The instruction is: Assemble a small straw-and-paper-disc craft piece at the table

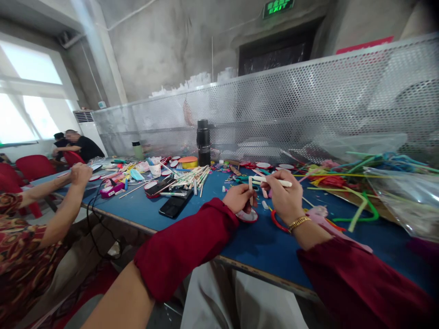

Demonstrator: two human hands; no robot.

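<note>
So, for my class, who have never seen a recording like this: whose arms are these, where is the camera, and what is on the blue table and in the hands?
The single picture comes from a camera worn on a person's head, looking forward and down, so the two red-sleeved arms are the wearer's own. The left hand pinches a short pale stick over a small round disc. The right hand, with a gold bracelet, holds a longer white stick. On the blue table lie two phones, a heap of sticks, coloured pipe cleaners, a black flask and clear plastic bags. A co-worker's arm rests on the left edge.
</note>
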